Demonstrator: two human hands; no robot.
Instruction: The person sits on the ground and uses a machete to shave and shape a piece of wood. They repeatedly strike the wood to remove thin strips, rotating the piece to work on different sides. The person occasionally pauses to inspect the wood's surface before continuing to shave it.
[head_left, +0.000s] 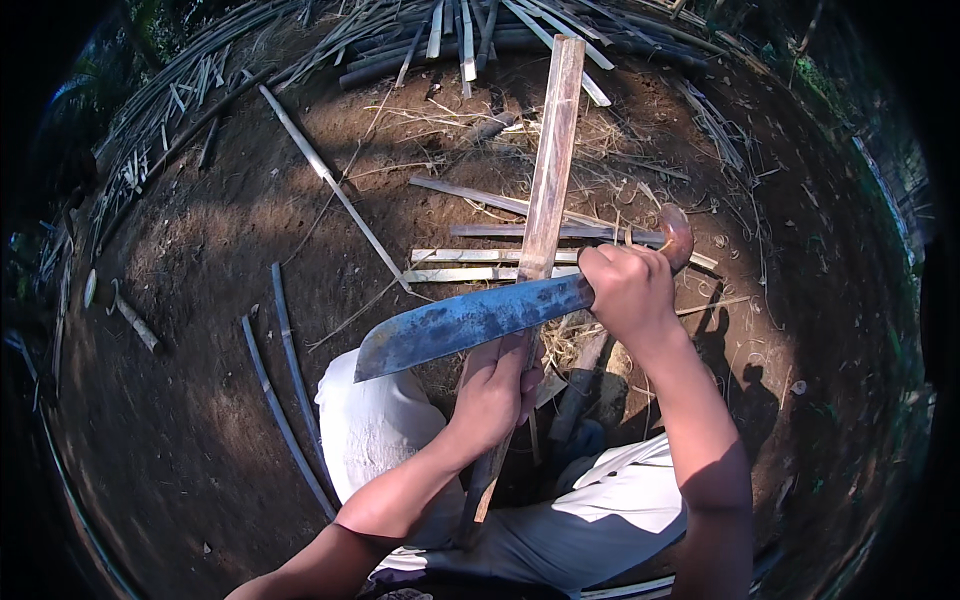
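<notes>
My right hand point(630, 290) is closed round the curved handle of a machete point(470, 320), whose broad, dark-stained blade points left. That blade lies across a long split bamboo slat point(553, 150), though whether it touches the slat I cannot tell. Below the blade, my left hand point(492, 390) grips the slat with the fingers wrapped round it. The slat runs from between my legs up and away, tilted slightly right. Part of it is hidden behind the blade and my left hand.
Several split bamboo strips point(470, 273) lie on the dirt just beyond my hands. A large heap of strips point(465, 40) spreads along the far side. A thin pole point(330, 180) lies to the left, with two dark curved strips point(290, 370) nearer me. Pale shavings point(590, 130) litter the soil.
</notes>
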